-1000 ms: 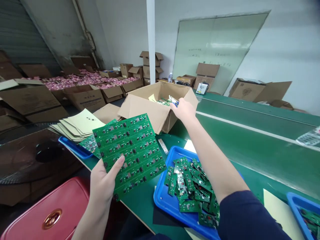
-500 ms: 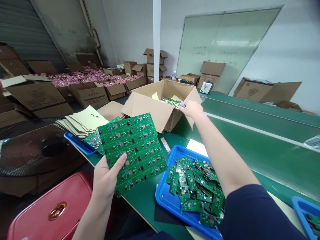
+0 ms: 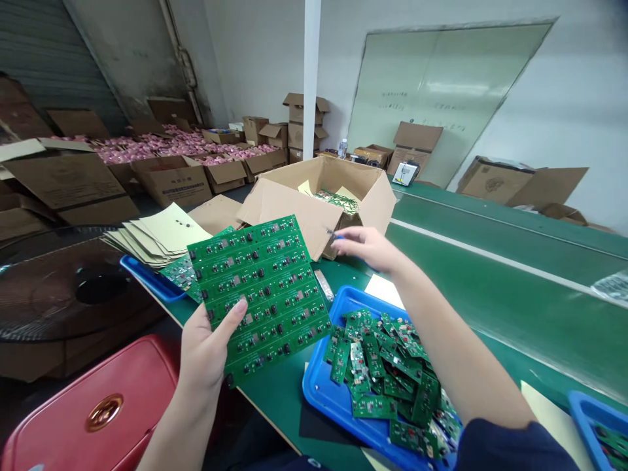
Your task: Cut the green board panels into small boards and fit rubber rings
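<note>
My left hand (image 3: 209, 353) grips the lower left corner of a large green circuit board panel (image 3: 260, 294), thumb on top, holding it tilted above the table edge. My right hand (image 3: 367, 247) is pulled back from the open cardboard box (image 3: 318, 203) and hovers just in front of it, fingers pinched on a small blue-handled tool (image 3: 333, 234). Below my right forearm a blue tray (image 3: 324, 392) holds a heap of small separated green boards (image 3: 387, 379).
A stack of yellowish paper sheets (image 3: 157, 239) lies over another blue tray (image 3: 147, 278) at the left. A red bag (image 3: 93, 412) sits lower left. The green conveyor table (image 3: 515, 288) runs to the right. Cardboard boxes with pink items (image 3: 171, 154) fill the back.
My right hand has drawn back out of the cardboard box toward me and dropped lower, now in front of the box. The panel in my left hand has barely moved.
</note>
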